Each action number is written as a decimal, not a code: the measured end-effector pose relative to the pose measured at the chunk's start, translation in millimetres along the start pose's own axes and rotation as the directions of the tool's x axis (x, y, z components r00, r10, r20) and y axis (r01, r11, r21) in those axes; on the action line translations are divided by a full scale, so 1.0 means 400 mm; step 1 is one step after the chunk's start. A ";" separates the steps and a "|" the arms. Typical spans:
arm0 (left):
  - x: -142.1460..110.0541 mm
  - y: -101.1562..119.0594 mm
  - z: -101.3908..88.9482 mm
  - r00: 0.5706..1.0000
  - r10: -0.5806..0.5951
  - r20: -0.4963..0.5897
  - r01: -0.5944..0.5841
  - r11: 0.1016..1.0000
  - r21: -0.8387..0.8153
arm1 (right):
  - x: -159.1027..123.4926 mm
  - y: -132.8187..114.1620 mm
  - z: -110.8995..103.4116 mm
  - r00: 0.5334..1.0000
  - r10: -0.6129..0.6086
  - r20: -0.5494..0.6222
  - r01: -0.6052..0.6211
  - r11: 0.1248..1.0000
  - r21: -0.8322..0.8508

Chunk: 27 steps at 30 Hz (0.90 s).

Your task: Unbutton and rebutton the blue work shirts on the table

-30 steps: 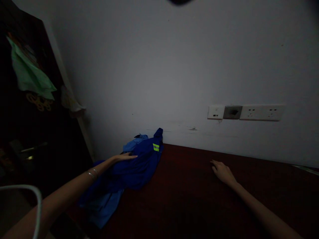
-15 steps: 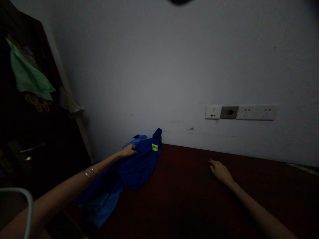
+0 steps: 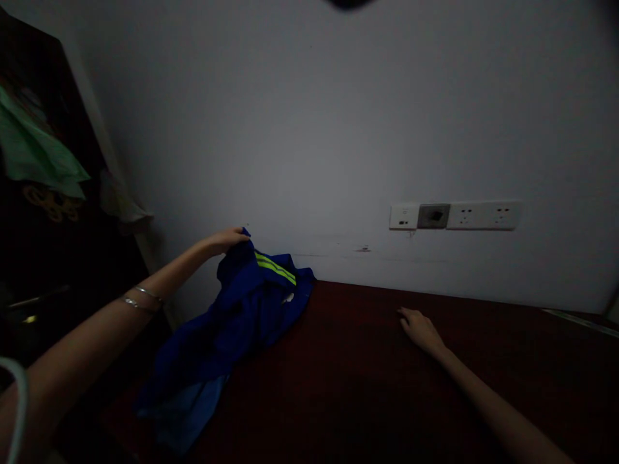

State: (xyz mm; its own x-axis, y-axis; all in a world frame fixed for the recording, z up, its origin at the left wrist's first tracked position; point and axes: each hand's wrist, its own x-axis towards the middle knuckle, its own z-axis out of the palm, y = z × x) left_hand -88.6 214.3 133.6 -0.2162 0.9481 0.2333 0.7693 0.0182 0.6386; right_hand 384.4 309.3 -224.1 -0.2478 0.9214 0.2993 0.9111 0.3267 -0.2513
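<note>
While our left hand [image 3: 226, 240] holds up a fold at the far left, we find its grip narrow, the fingers closed on a royal-blue fabric garment [image 3: 242, 322] marked with fluorescent yellow-green stripes [image 3: 275, 268]. We record the garment as crumpled along the left part of a dark reddish-brown table [image 3: 338, 374], its far end beside the pale grey wall [image 3: 290, 129]. At its near end, we note a light-blue piece of cloth [image 3: 191, 412] showing from beneath it. We observe thin silver-coloured bangles [image 3: 131, 301] on the left wrist.

To the right, well apart from the garment, our right hand [image 3: 420, 330] rests on the table, fingers loosely extended. Beyond it, we list a row of rectangular white and grey socket plates [image 3: 464, 216] on the wall. At the far left hangs a pale-green cloth [image 3: 39, 151].
</note>
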 end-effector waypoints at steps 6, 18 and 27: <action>0.031 0.008 -0.039 0.816 0.297 -0.497 -0.336 0.942 0.010 | -0.002 -0.002 0.001 1.000 0.009 0.007 -0.009 1.000 -0.012; -0.081 -0.102 0.075 0.579 -0.477 0.661 -0.054 0.787 0.615 | -0.001 -0.003 -0.003 1.000 0.002 0.024 -0.001 0.999 -0.035; -0.051 -0.040 0.058 0.848 -0.335 0.410 -0.121 0.630 0.767 | -0.028 -0.025 -0.018 0.997 0.047 0.059 -0.040 0.993 -0.112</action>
State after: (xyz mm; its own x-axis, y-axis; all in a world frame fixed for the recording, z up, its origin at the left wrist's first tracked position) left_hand -82.5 201.9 101.7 -0.1951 0.9283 -0.3167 0.9720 0.1399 -0.1886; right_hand 380.3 294.3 -218.3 -0.2240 0.9465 0.2323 0.9515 0.2640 -0.1581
